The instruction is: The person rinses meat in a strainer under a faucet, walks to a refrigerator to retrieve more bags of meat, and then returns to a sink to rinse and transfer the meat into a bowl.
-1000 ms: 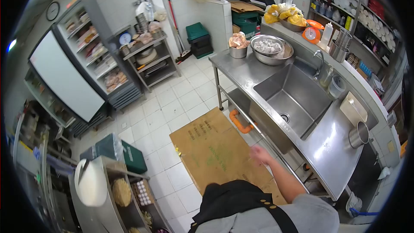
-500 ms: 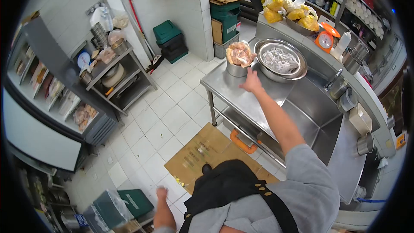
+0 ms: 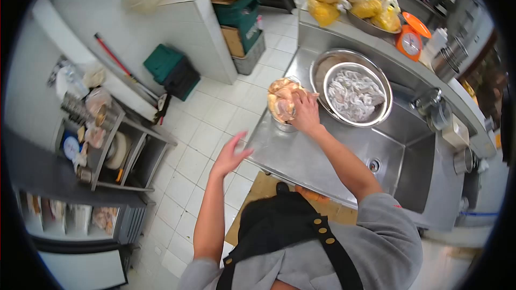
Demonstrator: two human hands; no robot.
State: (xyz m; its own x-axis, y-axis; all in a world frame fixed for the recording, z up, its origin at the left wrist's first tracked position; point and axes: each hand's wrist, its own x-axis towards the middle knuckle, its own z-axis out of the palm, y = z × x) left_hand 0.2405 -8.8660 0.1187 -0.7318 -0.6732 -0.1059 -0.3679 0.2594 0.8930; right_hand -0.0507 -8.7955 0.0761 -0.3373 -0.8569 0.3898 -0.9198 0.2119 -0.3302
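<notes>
My right hand rests on the right side of a heap of raw chicken, its fingers curled over the meat. The chicken fills a round metal pot at the left end of the steel counter, and little of the pot shows. Over the floor, left of the counter's edge, my left hand is open and holds nothing, thumb and fingers apart. To the right of the chicken, a metal bowl of pale, greyish shrimp-like pieces sits inside a wider steel basin.
A sink adjoins the counter. Yellow-filled bags and an orange scale stand on the ledge behind. Cardboard lies on the floor. Green and black bins and a steel shelf are at left.
My right hand has moved onto the chicken from beside the pot. My left hand has risen from low by my body toward the counter's edge. The view has shifted nearer the counter.
</notes>
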